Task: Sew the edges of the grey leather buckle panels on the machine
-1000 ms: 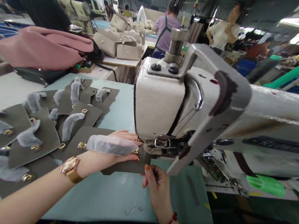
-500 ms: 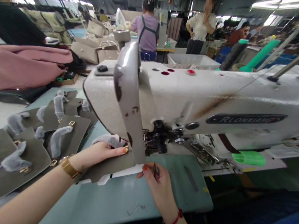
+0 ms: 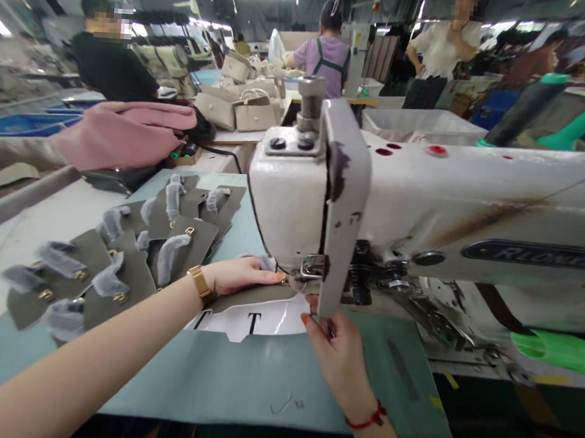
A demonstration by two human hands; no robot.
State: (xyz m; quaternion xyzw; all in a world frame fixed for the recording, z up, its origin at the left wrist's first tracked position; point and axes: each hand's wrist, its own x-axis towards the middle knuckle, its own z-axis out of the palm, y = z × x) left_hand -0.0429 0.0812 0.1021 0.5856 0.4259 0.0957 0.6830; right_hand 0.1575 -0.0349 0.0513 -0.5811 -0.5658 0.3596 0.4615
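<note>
My left hand [image 3: 241, 274] lies flat with fingers stretched over a grey leather-like panel [image 3: 254, 298], its fingertips beside a gold metal fitting close to the sewing machine's [image 3: 294, 199] needle area. Under the panel's front edge shows a white sheet [image 3: 270, 321] with black T-shaped marks. My right hand [image 3: 338, 349] is closed near the sheet's right end, just behind the machine's grey lever [image 3: 343, 209]. A small dark metal tool [image 3: 332, 328] is tucked in its fingers; most of it is hidden. The needle itself cannot be made out.
Several grey panels [image 3: 130, 281] with wrapped straps lie overlapping on the left of the green tabletop [image 3: 201, 379]. Loose thread [image 3: 281, 405] lies at the front. Behind are a pink cloth [image 3: 123, 134], beige bags [image 3: 252, 113], a white bin [image 3: 424, 125] and several people.
The view has turned left, so everything sits further right. More of the white sheet and its black marks shows below the panel. Both hands keep about the same places at the machine.
</note>
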